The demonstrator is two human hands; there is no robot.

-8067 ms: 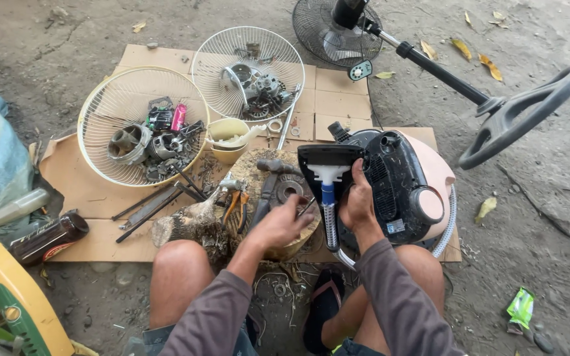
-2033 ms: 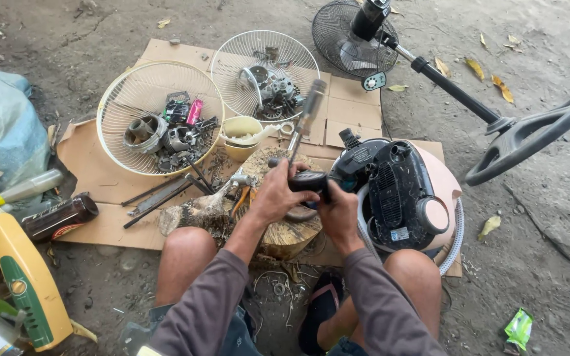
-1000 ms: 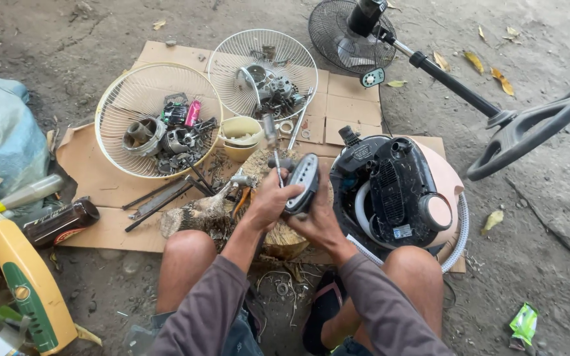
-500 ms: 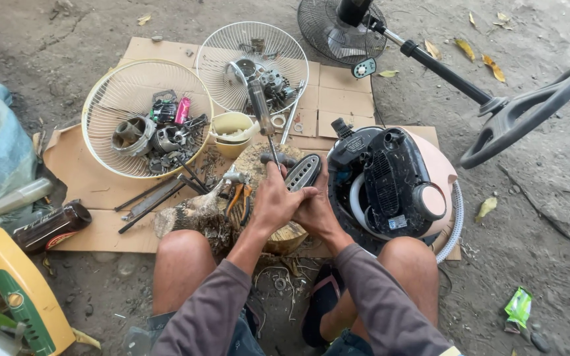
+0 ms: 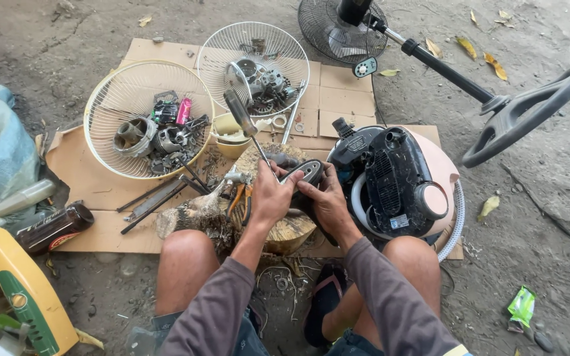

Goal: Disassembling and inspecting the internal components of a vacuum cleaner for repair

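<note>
Fingers of the left hand [image 5: 270, 198] are wrapped tight around the shaft of a grey-handled screwdriver [image 5: 240, 113], which stands tilted with its handle up and away from the person. Fingers of the right hand [image 5: 324, 198] pinch the edge of a small black oval plastic housing [image 5: 305, 173], pressing it down on the sawn wooden stump [image 5: 291, 231] between the knees. The screwdriver tip, hidden behind the left hand, appears to meet that housing. Just right of the hands sits a black-and-pink vacuum cleaner body [image 5: 400, 181]; beyond lie two white wire fan guards [image 5: 103, 132] holding parts, on flattened brown cardboard [image 5: 344, 89]. To do the step well, the tip should stay seated and square, with the housing braced firmly against slipping.
</note>
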